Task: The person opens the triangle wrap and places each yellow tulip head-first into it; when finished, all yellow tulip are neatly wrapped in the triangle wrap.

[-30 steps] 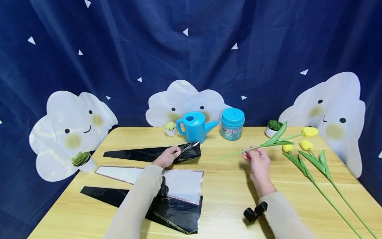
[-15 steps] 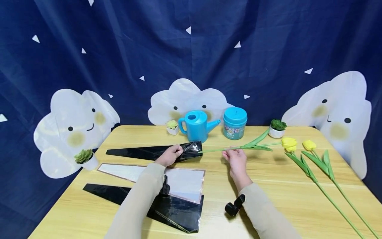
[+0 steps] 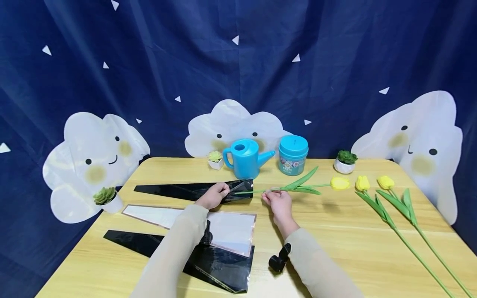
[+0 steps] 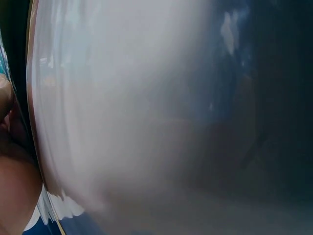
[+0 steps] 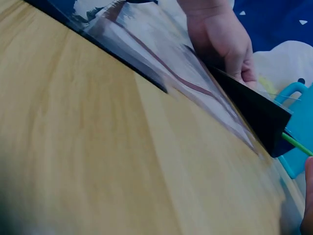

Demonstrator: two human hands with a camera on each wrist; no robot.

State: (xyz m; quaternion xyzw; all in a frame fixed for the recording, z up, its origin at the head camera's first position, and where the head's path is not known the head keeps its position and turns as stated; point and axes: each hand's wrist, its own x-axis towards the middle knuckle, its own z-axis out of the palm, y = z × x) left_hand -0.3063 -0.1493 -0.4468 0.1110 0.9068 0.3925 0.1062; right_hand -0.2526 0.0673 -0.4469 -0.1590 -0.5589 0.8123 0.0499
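Note:
My left hand [image 3: 213, 196] pinches the upper edge of a black, clear-fronted flower sleeve [image 3: 167, 191], near its wide mouth. In the right wrist view this sleeve [image 5: 252, 110] gapes at that end. A yellow tulip [image 3: 340, 183] lies level in my right hand [image 3: 279, 205], its green stem pinched between thumb and fingers below the leaves. The stem's cut end overlaps the sleeve's mouth in the head view; the right wrist view has the stem [image 5: 297, 145] at the opening. Glossy film [image 4: 146, 98] fills the left wrist view, with my left hand [image 4: 17, 191] at its edge.
A white sleeve [image 3: 232, 225] and another black sleeve [image 3: 223, 265] lie nearer on the wooden table [image 3: 316, 265]. Two tulips [image 3: 406, 244] rest at right. Behind stand a blue watering can [image 3: 245, 159], a lidded tub [image 3: 293, 155] and small potted succulents [image 3: 345, 162].
My right hand has moved left with the tulip, bringing its stem end from open air to the sleeve's mouth. My left hand keeps its place on the sleeve.

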